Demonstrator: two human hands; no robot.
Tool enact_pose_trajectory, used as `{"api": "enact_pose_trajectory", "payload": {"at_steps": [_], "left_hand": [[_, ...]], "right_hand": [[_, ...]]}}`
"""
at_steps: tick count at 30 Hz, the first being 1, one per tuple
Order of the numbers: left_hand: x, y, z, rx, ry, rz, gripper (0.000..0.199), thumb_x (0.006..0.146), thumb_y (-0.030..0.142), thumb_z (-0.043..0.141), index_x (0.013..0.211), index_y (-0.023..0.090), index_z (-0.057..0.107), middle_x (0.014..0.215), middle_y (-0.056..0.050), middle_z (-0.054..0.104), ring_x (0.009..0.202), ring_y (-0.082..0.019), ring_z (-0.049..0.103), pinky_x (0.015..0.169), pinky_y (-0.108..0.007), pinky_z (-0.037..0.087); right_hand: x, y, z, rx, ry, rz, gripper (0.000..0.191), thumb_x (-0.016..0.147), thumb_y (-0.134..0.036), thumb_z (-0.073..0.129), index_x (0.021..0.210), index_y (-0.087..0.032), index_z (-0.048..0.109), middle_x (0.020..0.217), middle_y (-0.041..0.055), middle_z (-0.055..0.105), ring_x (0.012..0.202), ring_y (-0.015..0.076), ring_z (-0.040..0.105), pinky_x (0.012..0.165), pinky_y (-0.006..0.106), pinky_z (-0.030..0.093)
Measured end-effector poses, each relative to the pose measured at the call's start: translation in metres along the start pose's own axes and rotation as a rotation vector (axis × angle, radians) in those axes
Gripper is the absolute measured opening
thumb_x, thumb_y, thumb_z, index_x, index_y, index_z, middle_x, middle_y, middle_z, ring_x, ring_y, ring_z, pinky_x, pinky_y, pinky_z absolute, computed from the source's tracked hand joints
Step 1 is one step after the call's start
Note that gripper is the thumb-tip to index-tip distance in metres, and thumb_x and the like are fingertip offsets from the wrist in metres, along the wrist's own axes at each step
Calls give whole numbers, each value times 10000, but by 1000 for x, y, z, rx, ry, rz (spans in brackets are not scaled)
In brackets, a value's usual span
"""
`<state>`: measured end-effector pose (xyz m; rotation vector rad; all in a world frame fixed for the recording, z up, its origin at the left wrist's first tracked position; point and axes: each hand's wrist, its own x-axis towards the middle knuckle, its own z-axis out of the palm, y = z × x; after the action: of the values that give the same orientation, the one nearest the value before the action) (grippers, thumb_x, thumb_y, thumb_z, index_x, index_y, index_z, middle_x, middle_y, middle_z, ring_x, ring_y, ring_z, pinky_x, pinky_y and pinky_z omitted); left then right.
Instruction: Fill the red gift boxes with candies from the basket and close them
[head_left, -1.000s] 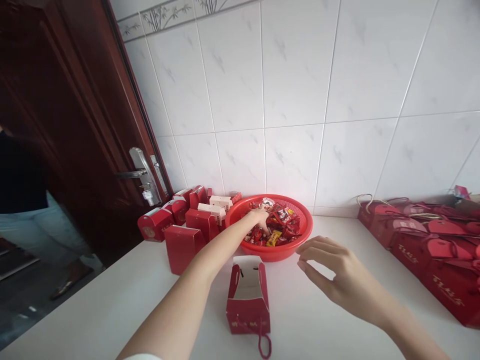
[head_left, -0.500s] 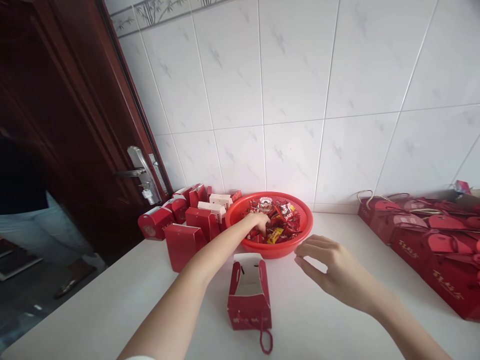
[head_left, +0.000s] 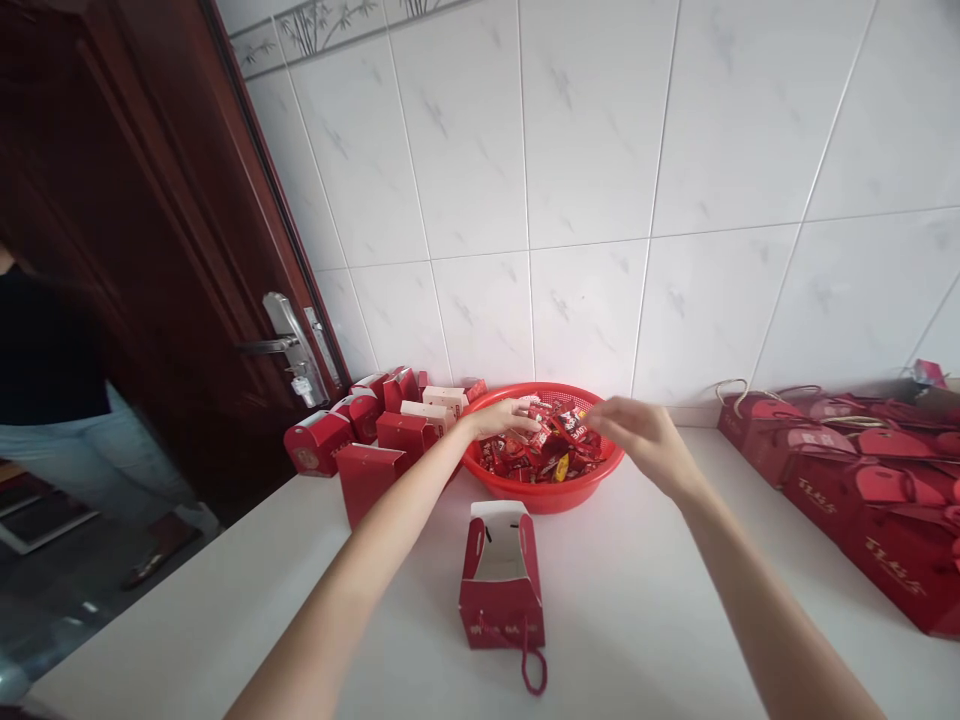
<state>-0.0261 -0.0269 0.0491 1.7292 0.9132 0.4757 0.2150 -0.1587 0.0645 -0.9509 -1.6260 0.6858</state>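
A round red plastic basket [head_left: 551, 497] holds many wrapped candies [head_left: 525, 460], mostly red with a yellow one among them. Over its left side is my left hand [head_left: 501, 418], its fingers touching a red and white packet [head_left: 541, 425]. My right hand [head_left: 631, 425] is at the basket's right rim, fingertips close together by the candies; whatever they may pinch is too small to make out. In front of the basket stands an open red box [head_left: 501, 610] with a white inside and a dark red cord handle hanging toward me.
Red and white boxes [head_left: 371, 480] stand left of the basket. Rows of red gift boxes [head_left: 847, 520] with cord handles fill the right side. Behind is a tiled wall [head_left: 585, 150]. Beyond the white table [head_left: 622, 630], a person [head_left: 52, 370] stands by a dark door [head_left: 150, 200].
My left hand has lifted back from deep in the candies toward the basket's rear left. My right hand has moved up and forward to the basket's right rim. The person at left has shifted slightly.
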Motion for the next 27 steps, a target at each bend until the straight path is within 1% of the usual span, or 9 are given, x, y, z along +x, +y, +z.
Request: {"api": "enact_pose_trajectory", "payload": {"at_steps": [2,4,6,9,11,14,19,23,27], "left_hand": [[-7,0,7,-113,54,9,478,699,297,865,1148,207,727,1062,-61,764,941,-217,712,847,-355,567],[-9,-5,15,-167,100,45,511,675,238,882,1164,236,732,1125,-59,764,1011,-227,711,901,-371,566],[-9,-13,21,-189,136,96,533,630,177,893,1141,216,745,1136,-73,765,1070,-247,701,949,-387,554],[-8,-22,24,-171,174,162,504,578,171,908,1060,179,763,1118,-83,766,1110,-277,686,981,-405,539],[-8,-24,24,-149,177,198,467,589,224,916,1028,176,763,1120,-76,763,1123,-281,676,994,-402,529],[-10,-24,22,-134,162,213,387,687,330,880,1014,166,755,1119,-73,759,1138,-271,666,1015,-396,510],[-7,-27,23,-93,282,194,283,884,404,707,1009,156,762,1119,-78,767,1170,-269,658,1040,-377,494],[-1,-28,23,-3,349,165,319,918,344,660,1199,211,735,1282,-60,726,1275,-261,606,1065,-338,482],[11,-29,7,185,421,95,429,1033,379,400,1367,247,634,1257,-55,732,1096,-213,703,963,-321,539]], "right_hand": [[23,14,19,152,150,101,235,775,-425,725,822,-195,724,860,60,768,851,230,704,791,348,557],[38,28,40,294,231,252,230,705,-373,789,826,-193,712,823,49,755,854,229,710,752,330,568],[43,41,59,420,174,356,270,691,-345,823,891,-194,725,875,59,758,892,238,724,716,317,587],[41,53,74,472,-26,451,267,728,-340,828,916,-177,733,902,80,772,827,247,752,681,331,608],[39,58,77,482,-52,456,232,754,-322,821,906,-171,731,873,76,778,787,244,763,693,334,617],[39,62,76,472,15,471,184,765,-293,815,877,-174,730,809,55,772,730,231,760,684,326,614],[43,66,74,384,29,442,260,711,-389,838,839,-178,760,828,56,771,807,224,742,703,299,580],[42,71,72,416,56,419,303,603,-407,879,736,-188,717,759,38,741,813,222,717,717,302,578],[44,74,68,522,225,407,266,598,-382,850,663,-201,665,726,19,705,773,205,695,727,313,612]]}}
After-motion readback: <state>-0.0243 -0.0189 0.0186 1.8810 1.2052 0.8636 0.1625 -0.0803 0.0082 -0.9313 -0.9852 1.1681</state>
